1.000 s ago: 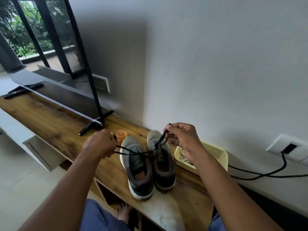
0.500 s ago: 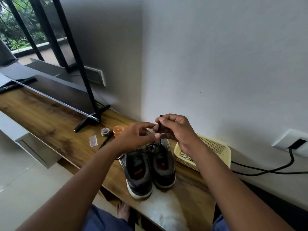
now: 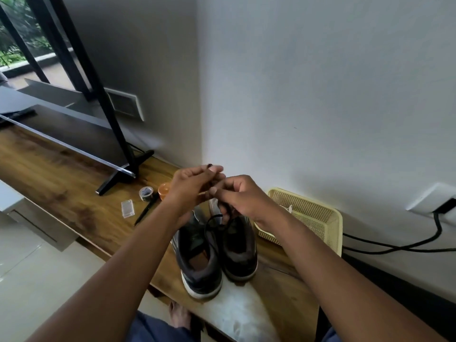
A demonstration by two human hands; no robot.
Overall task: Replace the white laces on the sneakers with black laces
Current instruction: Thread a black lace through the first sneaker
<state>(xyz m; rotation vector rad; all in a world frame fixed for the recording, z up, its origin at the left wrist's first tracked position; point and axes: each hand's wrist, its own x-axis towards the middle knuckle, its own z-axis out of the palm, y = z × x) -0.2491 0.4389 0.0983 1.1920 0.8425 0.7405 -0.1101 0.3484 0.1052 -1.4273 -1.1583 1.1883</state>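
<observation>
Two dark grey sneakers with white soles stand side by side on the wooden shelf, the left sneaker [image 3: 197,257] and the right sneaker [image 3: 238,250], heels toward me. A black lace [image 3: 211,224] loops up from the shoes to my hands. My left hand [image 3: 191,187] and my right hand [image 3: 238,195] meet just above the toes, both pinching the black lace; its tip pokes out above my left fingers. The shoes' front parts are hidden behind my hands.
A pale yellow mesh basket [image 3: 318,218] sits right of the shoes against the wall. Left of them lie an orange cap [image 3: 163,190], a tape roll [image 3: 145,193], a black pen [image 3: 146,212] and a clear case [image 3: 127,209]. A TV stand foot [image 3: 123,177] and wall cables [image 3: 394,248] are nearby.
My left hand moved from the left of the shoes up to my right hand, bringing the two lace ends together above the toes. The view shifted rightward.
</observation>
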